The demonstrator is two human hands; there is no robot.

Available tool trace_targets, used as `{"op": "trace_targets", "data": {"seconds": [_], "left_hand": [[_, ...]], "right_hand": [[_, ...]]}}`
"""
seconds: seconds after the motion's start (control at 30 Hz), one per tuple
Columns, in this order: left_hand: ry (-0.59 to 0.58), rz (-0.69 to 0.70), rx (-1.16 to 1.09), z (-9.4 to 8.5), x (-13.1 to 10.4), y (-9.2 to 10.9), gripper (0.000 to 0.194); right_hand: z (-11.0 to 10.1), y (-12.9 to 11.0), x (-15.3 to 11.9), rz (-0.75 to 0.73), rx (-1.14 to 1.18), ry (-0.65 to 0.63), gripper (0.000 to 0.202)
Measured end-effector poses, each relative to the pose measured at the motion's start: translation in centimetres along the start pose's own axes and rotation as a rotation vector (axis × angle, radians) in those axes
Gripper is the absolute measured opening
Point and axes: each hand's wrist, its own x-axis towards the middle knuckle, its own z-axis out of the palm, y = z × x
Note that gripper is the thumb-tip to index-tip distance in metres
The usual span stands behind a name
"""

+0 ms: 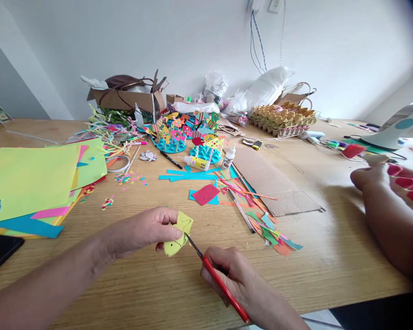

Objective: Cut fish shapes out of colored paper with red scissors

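My left hand (158, 228) pinches a yellow paper fish (185, 222) with a drawn dark outline and a dot for an eye. In my right hand (232, 277) is a pair of scissors (223, 288) with red handles. The blades point up and left, and their tips meet the fish's edge beside my left thumb. How far the blades stand apart is hard to see. Just beyond lie a red paper piece (205, 195) and a pen (241, 211) on the wooden table.
Coloured paper sheets (30, 178) are stacked at left, near a dark phone (2, 252). Paper scraps (275, 233) and a cardboard sheet (275, 183) lie right. Behind stand glue bottles (229, 156), fish decorations (172, 135) and egg cartons (282, 119). Another person's arm (382, 211) rests at far right.
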Motion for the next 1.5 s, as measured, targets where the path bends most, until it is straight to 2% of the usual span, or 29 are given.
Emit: {"op": "trace_targets", "data": {"seconds": [0.27,0.53,0.8,1.1,1.33,1.5], "left_hand": [[-0.011,-0.023,0.009,-0.4,-0.1,-0.2,0.009],[-0.001,0.019,-0.011,-0.5,0.2,-0.7,0.015],[-0.006,0.048,-0.056,-0.2,0.1,-0.5,0.018],[0.011,0.041,-0.063,0.1,0.2,-0.4,0.020],[0.028,0.045,-0.095,0.0,0.3,-0.6,0.021],[0.065,0.018,-0.220,0.4,0.4,-0.9,0.021]], "right_hand": [[0.0,0.2,0.1,-0.030,-0.023,0.009,0.033],[0.0,0.3,0.3,-0.037,-0.024,0.035,0.033],[0.8,0.8,0.4,-0.049,0.039,0.059,0.031],[0.6,0.8,0.2,-0.082,0.022,0.067,0.031],[0.5,0.4,0.2,-0.031,0.067,0.051,0.030],[1.0,0.5,0.3,-0.012,0.144,0.056,0.028]]}}
